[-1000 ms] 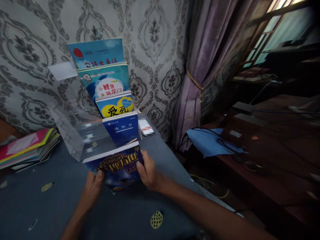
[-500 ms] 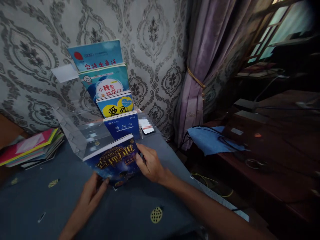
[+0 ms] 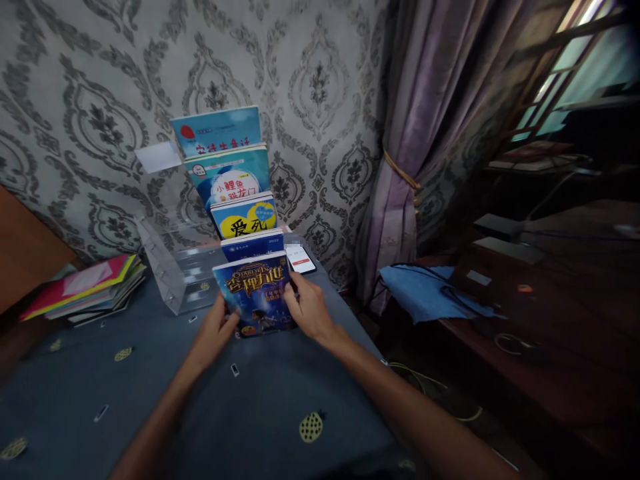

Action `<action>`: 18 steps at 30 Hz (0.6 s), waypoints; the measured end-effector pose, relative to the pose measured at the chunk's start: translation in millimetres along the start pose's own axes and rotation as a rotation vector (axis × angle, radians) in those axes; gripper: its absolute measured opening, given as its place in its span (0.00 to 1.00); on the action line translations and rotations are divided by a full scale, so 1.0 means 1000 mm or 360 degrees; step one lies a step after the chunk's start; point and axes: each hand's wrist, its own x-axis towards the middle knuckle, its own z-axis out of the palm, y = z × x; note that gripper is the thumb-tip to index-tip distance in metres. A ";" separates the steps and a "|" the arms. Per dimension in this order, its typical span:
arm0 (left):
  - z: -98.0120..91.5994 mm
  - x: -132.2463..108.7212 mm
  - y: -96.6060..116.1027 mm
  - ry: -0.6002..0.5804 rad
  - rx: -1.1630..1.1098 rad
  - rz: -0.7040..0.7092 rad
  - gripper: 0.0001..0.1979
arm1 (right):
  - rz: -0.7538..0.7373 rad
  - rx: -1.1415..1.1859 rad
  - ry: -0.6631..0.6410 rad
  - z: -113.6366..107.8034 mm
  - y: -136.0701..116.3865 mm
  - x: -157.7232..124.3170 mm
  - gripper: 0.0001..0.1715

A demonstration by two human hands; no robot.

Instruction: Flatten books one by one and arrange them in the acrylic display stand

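Dim; pale light in the window [image 3: 576, 55], phone [image 3: 301, 261] bright near the table's [image 3: 270, 420] far right corner, blurred shadow past its right edge.

1. Straight ahead of the dark-blue book [image 3: 257, 300], the way is blocked by the upright books [image 3: 230, 170], backed by the patterned wall [image 3: 320, 40].
2. Room is left between those books and the left side of the clear rack [image 3: 159, 270].
3. Farther left, passage is barred by the booklet stack [image 3: 83, 293].
4. Just beyond the right hand [image 3: 313, 308], a phone [image 3: 303, 265] is met.
5. Open tablecloth [image 3: 240, 413] is left nearer than the book.
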 end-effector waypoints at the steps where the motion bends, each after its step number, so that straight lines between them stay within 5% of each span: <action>1: 0.001 0.006 -0.002 0.0016 0.0028 0.0017 0.19 | 0.0015 -0.0025 0.0000 0.001 0.002 0.004 0.11; 18: -0.014 0.073 0.030 0.0423 0.0149 0.0495 0.18 | -0.0193 0.0104 0.0218 -0.006 0.000 0.080 0.06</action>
